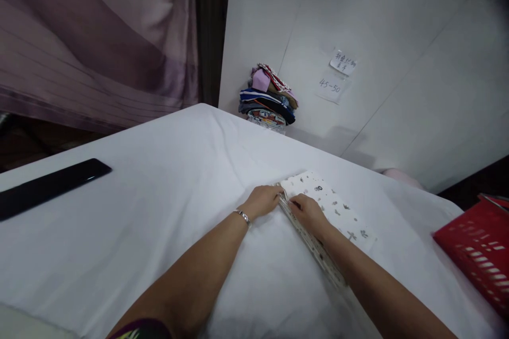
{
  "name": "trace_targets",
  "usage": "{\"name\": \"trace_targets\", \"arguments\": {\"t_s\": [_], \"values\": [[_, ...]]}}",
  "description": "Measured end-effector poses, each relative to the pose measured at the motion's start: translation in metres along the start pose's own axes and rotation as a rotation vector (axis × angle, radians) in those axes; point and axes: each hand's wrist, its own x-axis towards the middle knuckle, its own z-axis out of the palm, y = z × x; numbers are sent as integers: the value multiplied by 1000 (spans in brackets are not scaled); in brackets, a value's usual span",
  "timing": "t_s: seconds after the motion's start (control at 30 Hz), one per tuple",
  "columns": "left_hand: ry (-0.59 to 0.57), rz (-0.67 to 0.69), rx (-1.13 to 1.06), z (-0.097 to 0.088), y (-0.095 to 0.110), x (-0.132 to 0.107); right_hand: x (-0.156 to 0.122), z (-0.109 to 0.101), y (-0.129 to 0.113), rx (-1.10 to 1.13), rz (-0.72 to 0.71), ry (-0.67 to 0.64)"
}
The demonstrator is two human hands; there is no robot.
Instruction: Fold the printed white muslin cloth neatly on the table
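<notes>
A white cloth with small grey plant prints [340,204] lies on the white-covered table, its near edge gathered into a narrow layered fold. At the far end of that fold, my left hand [260,200] is closed with the fingertips pinching the fabric. Just to the right, my right hand [310,214] also pinches the folded edge, thumb and fingers together. The right forearm covers part of the cloth. A silver bracelet [243,216] circles my left wrist.
Folded clothes [268,98] stand in a stack at the table's far edge by the white wall. A red plastic basket [477,243] is at the right. A long black object [53,186] lies at the left. Handwritten paper notes [333,87] hang on the wall.
</notes>
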Motion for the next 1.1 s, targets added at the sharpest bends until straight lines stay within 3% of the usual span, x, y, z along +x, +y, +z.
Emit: {"name": "trace_targets", "arguments": {"t_s": [0.23,0.67,0.83,1.0,1.1], "values": [[-2,-2,38,2,1,2,1,2,-4,-150,5,-53],[30,-31,39,2,2,1,-7,2,-7,-168,-34,-16],[57,-176,3,3,-4,2,-8,6,-8,-193,-49,-7],[148,-320,-88,1,-7,5,-8,8,-10,-205,-43,-6],[258,-247,-146,0,-5,4,-8,10,-10,-217,-53,-4]]}}
